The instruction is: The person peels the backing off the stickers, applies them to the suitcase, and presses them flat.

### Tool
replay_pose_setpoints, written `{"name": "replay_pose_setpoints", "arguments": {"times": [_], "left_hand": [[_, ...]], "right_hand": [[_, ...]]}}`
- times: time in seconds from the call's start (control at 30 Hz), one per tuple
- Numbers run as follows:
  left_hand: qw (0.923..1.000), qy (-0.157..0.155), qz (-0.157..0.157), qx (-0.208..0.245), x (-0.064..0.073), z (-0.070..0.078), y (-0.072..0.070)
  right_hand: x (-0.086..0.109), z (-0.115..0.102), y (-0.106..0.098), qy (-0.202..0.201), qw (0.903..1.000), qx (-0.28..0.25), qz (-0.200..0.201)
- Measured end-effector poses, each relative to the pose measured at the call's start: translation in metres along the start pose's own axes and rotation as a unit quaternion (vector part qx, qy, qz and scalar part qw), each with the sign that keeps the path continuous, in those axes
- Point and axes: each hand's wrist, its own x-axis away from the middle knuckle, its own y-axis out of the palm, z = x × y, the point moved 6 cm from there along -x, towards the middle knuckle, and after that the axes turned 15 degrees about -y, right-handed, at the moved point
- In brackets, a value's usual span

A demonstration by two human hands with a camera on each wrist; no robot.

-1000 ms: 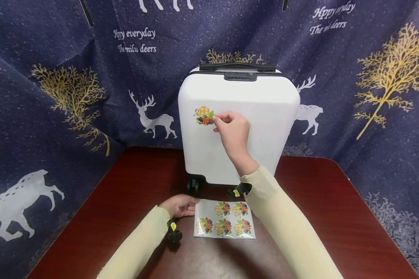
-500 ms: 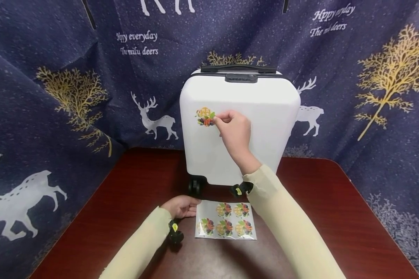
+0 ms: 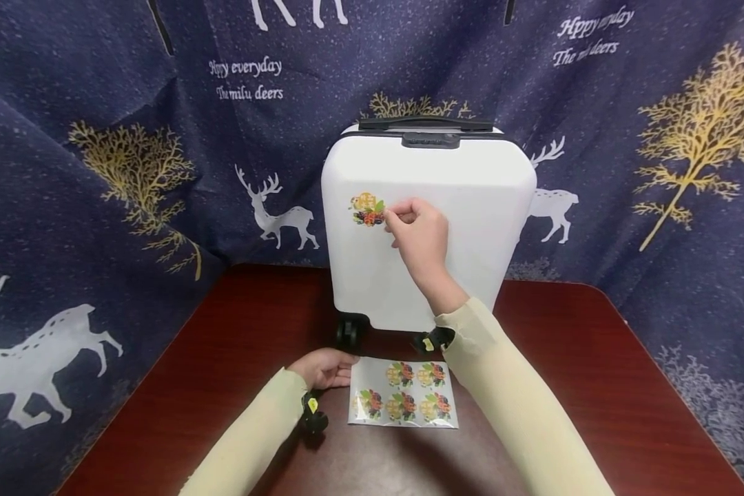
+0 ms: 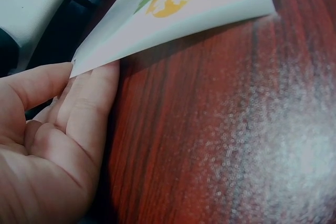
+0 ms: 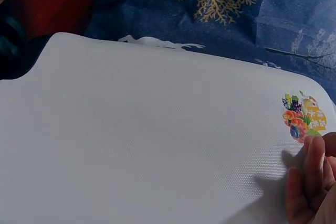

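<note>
Sticker sheet (image 3: 403,390), at table (image 3: 564,386), long axis left-right: left hand (image 3: 325,368) pinches its far left corner. Fruit sticker (image 3: 366,209), at suitcase's (image 3: 378,275) upper left, leaf pointing right; right hand (image 3: 420,234) pinches its right edge.

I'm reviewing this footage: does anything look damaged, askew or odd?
Nothing looks spilled or damaged. The upper-left lettering on the backdrop reads "Hppy everyday", apparently missing an a. The sticker sheet has a blank top-left spot, likely explained by the sticker on the suitcase.
</note>
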Motion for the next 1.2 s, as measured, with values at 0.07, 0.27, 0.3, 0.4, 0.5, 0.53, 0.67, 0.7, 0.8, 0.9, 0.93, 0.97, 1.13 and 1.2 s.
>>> {"name": "replay_pose_setpoints", "arguments": {"times": [0.07,0.27,0.3,0.4,0.5,0.53,0.67,0.7,0.8,0.9,0.93,0.97,1.13,1.2], "left_hand": [[1.0000,-0.002,0.004,0.003,0.000,0.000,-0.001],[0.9999,0.004,0.013,0.005,0.000,0.000,-0.002],[0.9999,0.006,0.012,0.005,0.001,0.001,-0.002],[0.9999,0.010,0.009,0.008,0.001,0.002,-0.002],[0.9998,0.008,0.008,0.014,0.002,0.001,-0.002],[0.9998,0.006,0.008,0.017,0.002,0.001,-0.002],[0.9998,0.005,0.007,0.019,0.004,0.000,-0.001],[0.9998,0.006,0.007,0.020,0.004,0.000,-0.001],[0.9998,0.007,0.006,0.017,0.004,0.001,-0.001],[0.9998,0.009,0.006,0.019,0.004,0.002,-0.001],[0.9998,0.008,0.005,0.020,0.004,0.002,-0.001],[0.9997,0.008,0.005,0.020,0.004,0.002,-0.001],[0.9998,0.005,0.003,0.019,0.004,0.001,-0.001],[0.9998,0.005,0.003,0.018,0.004,0.001,-0.001]], "right_hand": [[0.003,0.001,0.000,-0.002,1.0000,-0.005,0.001],[0.012,0.002,-0.001,-0.018,0.9997,0.011,-0.014],[0.013,0.003,-0.001,-0.020,0.9995,0.015,-0.018],[0.019,0.004,-0.003,-0.020,0.9993,0.014,-0.029],[0.025,0.006,-0.005,-0.019,0.9989,0.011,-0.040],[0.027,0.006,-0.006,-0.021,0.9987,0.012,-0.045],[0.035,0.007,-0.008,-0.033,0.9967,0.021,-0.071],[0.038,0.007,-0.009,-0.034,0.9960,0.025,-0.079],[0.043,0.009,-0.012,-0.032,0.9940,0.030,-0.100],[0.048,0.011,-0.013,-0.034,0.9920,0.038,-0.116],[0.049,0.012,-0.014,-0.034,0.9914,0.039,-0.120],[0.051,0.013,-0.014,-0.035,0.9908,0.041,-0.124],[0.060,0.018,-0.015,-0.024,0.9894,0.040,-0.138],[0.063,0.021,-0.015,-0.021,0.9890,0.041,-0.141]]}}
